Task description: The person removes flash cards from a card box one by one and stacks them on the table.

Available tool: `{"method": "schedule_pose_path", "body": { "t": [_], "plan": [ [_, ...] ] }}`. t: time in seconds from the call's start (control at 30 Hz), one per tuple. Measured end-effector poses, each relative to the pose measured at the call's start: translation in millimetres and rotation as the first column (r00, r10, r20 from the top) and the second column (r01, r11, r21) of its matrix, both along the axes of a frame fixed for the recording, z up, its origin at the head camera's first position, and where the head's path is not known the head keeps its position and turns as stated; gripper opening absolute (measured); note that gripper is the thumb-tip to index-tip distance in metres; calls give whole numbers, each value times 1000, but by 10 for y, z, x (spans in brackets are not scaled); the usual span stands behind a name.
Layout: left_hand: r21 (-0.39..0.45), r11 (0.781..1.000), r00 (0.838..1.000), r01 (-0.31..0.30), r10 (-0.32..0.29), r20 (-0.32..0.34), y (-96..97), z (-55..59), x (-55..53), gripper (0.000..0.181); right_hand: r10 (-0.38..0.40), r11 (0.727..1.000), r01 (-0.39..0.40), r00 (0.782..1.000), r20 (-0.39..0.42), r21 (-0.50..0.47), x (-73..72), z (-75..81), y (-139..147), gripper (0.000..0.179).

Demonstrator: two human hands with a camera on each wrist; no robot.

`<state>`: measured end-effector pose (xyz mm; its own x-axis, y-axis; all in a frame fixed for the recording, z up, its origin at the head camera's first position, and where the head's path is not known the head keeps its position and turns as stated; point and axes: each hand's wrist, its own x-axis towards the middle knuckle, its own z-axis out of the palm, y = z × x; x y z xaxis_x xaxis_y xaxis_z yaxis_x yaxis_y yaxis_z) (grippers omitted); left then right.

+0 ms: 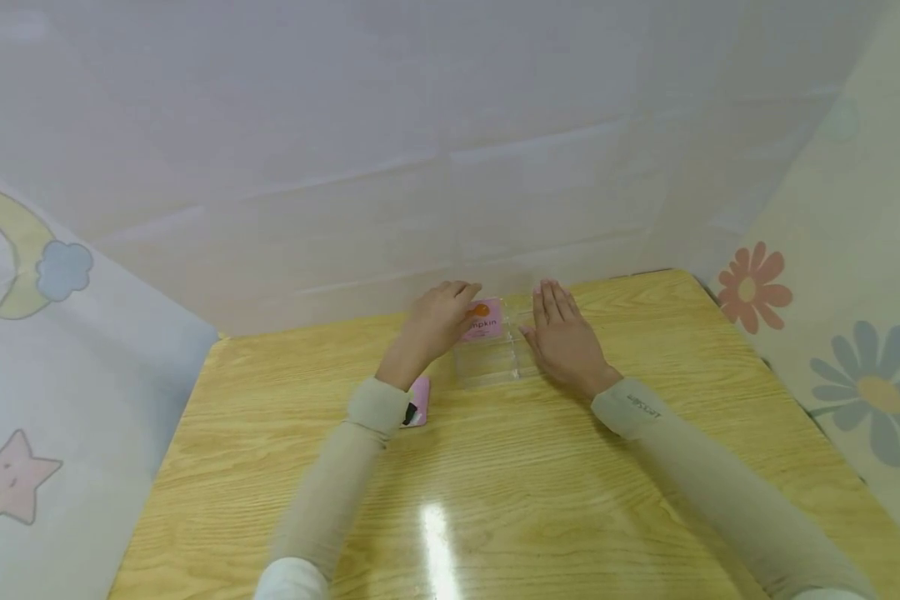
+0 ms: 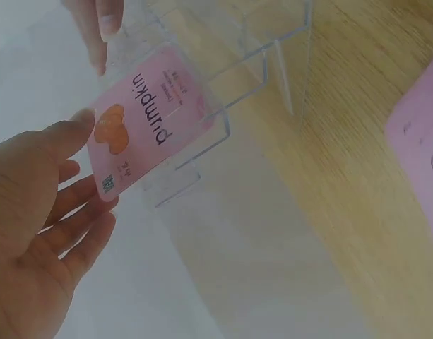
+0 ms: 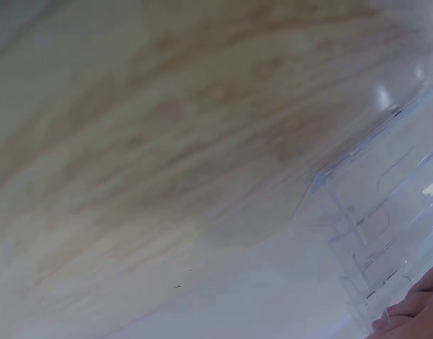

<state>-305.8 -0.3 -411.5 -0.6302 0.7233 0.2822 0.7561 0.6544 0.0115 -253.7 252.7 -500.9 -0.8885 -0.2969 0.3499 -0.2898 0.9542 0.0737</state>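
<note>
A pink card printed with an orange pumpkin and the word "pumpkin" sits partly in a slot of a clear plastic stepped rack. My left hand pinches the card's outer edge, thumb on its printed face and the other fingers behind. On the rack's right side rests my right hand, its fingers straight and held together. Only some of those fingers show at the corner of the right wrist view, beside the rack's clear tiers.
Another pink card or stack of cards lies on the wooden table beside the left wrist, partly covered by the sleeve. A pale wall sheet rises right behind the rack. Decorated panels stand at both sides.
</note>
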Motion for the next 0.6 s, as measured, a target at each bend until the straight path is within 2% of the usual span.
{"method": "schedule_pose_path", "body": {
  "t": [0.23, 0.43, 0.6],
  "plan": [
    [-7, 1000, 996, 17, -17, -83, 80, -75, -23, 54, -2, 1000, 2, 1000, -3, 1, 16, 21, -6, 72],
    [-24, 999, 991, 44, -47, -124, 117, -98, 24, 55, -14, 1000, 14, 1000, 17, 10, 20, 7, -1, 73],
    [-78, 995, 977, 58, -73, -203, 134, -168, 43, 54, -18, 999, 17, 999, 34, 30, 24, 13, -14, 73]
  ]
}}
